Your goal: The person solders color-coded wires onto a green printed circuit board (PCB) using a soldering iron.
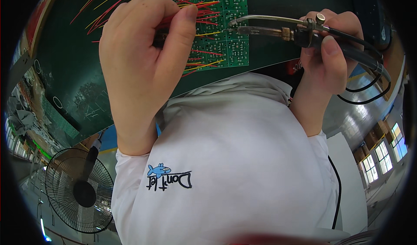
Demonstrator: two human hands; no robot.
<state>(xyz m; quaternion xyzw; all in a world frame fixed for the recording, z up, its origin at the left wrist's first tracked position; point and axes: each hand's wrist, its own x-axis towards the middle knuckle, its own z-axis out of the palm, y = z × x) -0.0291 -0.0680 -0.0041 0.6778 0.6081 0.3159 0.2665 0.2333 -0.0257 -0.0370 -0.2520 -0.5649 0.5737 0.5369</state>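
Note:
A green circuit board panel lies on the dark green work surface, with many small solder joints. Thin red and yellow wires run across it from the left, their ends on the board. My left hand is over the board's left part, thumb and forefinger pinched on a wire; which one is hidden. From the right, my right hand grips a soldering iron with a curved metal feed tube clamped along it. The iron's tip is at the board, close to a yellow wire's end.
The dark green table carries a narrow green strip at its left edge. A black cable loops down from the iron. A black fan stands at the lower left. My white-shirted torso is close to the table edge.

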